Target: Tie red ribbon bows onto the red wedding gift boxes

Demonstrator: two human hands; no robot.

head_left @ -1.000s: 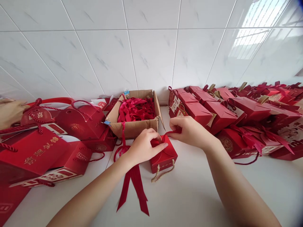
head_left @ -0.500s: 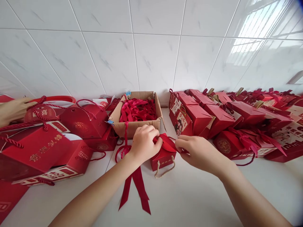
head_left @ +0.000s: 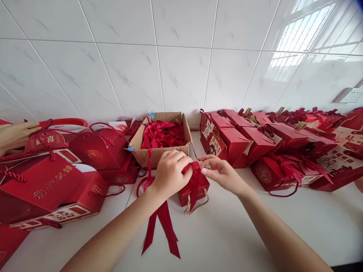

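A small red gift box (head_left: pixel 200 190) with a beige rope handle stands on the white table in front of me. My left hand (head_left: pixel 171 172) is closed in a pinch on the red ribbon (head_left: pixel 194 185) at the top of this box. One end of that ribbon drapes down the box's front. My right hand (head_left: pixel 219 173) is just right of the ribbon, thumb and fingers apart, its fingertips at the ribbon's edge. Beneath my left wrist, more red ribbon with slanted ends (head_left: pixel 167 228) trails over the table.
Behind the box is an open carton (head_left: pixel 159 153) full of red ribbons, with clips on its rim. Red gift boxes (head_left: pixel 96 147) are piled at left, where another person's hand (head_left: pixel 17 138) holds a red handle. Rows of red boxes (head_left: pixel 235 145) line the tiled wall at right.
My right hand has moved left toward the ribbon and its fingers have spread. A ribbon end that was stretched to the right now hangs over the box front. My left hand keeps its pinch.
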